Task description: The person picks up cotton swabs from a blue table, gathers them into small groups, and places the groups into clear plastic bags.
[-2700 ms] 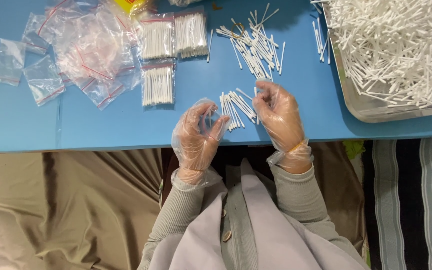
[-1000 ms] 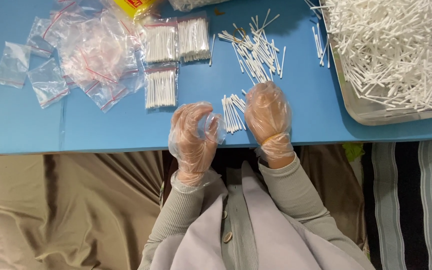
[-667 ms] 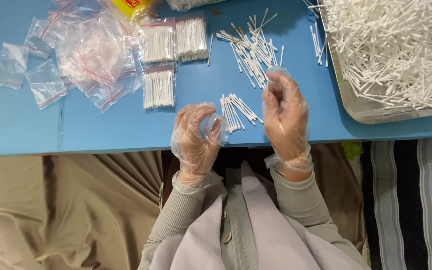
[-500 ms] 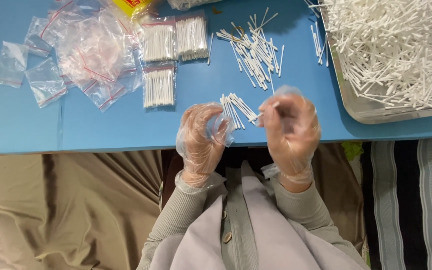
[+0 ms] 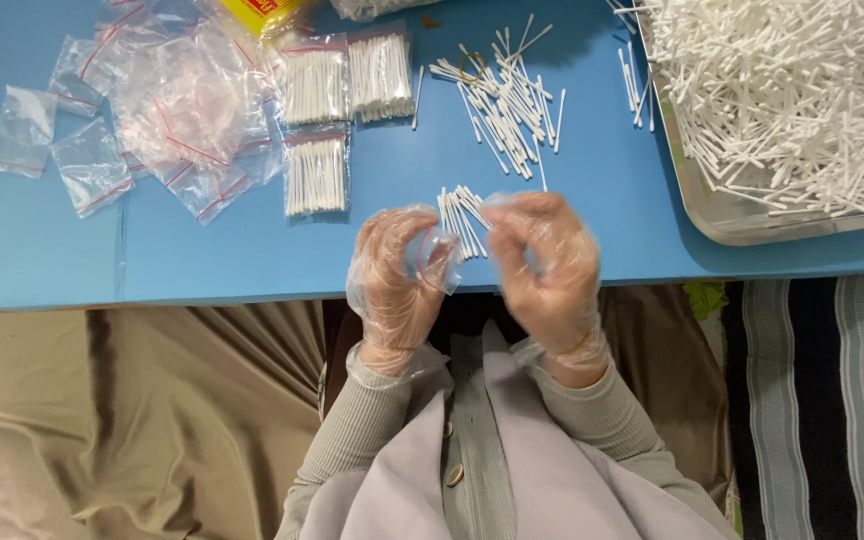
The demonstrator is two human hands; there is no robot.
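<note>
- We see our left hand [image 5: 399, 275] curled shut in its loose clear glove, the fingers [image 5: 430, 255] pinched on what looks like a small clear bag; the bag is hard to tell from the glove film.
- Our right hand [image 5: 544, 262] is also closed, fingertips drawn together just beside the left fingers. It is blurred, so we cannot tell whether it grips the bag's edge or a swab.
- The small bundle of cotton swabs [image 5: 463, 216] lies on the blue table [image 5: 602, 215] just beyond our fingertips, touching neither hand as far as we can see. A careless sweep of the baggy gloves could scatter it or roll swabs off the near edge into our lap.
- Slippery glove on slippery bag is the main risk, we judge: the mouth may not open, or the bag may slip free.
- Further beyond the fingers, the loose swabs [image 5: 505, 92] lie fanned out; reaching over could mix them into the counted bundle.
- To the far left of the fingers sit filled packets [image 5: 317, 172] and empty bags [image 5: 172, 110]; to the far right, the metal tray [image 5: 752, 218] is heaped with swabs, some overhanging its rim and easy to knock out.
</note>
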